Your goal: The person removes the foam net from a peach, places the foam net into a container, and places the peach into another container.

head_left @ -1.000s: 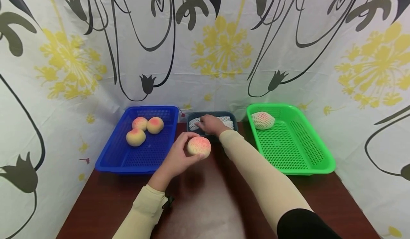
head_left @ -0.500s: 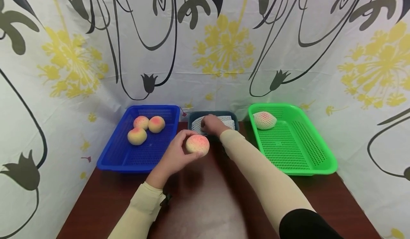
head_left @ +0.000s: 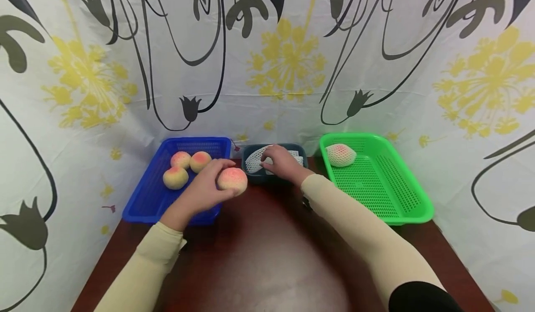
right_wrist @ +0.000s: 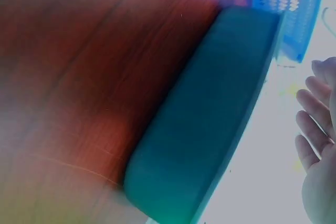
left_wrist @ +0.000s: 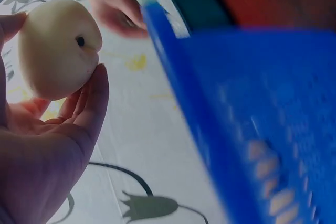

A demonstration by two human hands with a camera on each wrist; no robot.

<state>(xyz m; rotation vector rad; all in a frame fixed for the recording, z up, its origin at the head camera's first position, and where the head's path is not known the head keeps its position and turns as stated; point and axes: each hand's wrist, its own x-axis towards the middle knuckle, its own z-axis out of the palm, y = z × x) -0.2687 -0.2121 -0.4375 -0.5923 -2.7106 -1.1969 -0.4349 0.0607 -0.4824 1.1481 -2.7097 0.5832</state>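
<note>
My left hand holds a peach between thumb and fingers, just right of the blue basket. The left wrist view shows the pale underside of this peach, with a small dark hole at its dimple. Above the small dark teal bin is my right hand, its fingers bent and apart beside a white foam net sleeve. In the right wrist view the fingers are loosely bent, with nothing visible in them; the bin's wall fills the middle.
On the left, a blue basket contains three peaches. A green basket at right holds one peach in a foam net. More white foam nets lie in the bin. Patterned cloth hangs behind the brown table.
My left hand has moved left with the peach, toward the blue basket. The fingers of my right hand, earlier down among the foam nets, have lifted slightly and spread apart.
</note>
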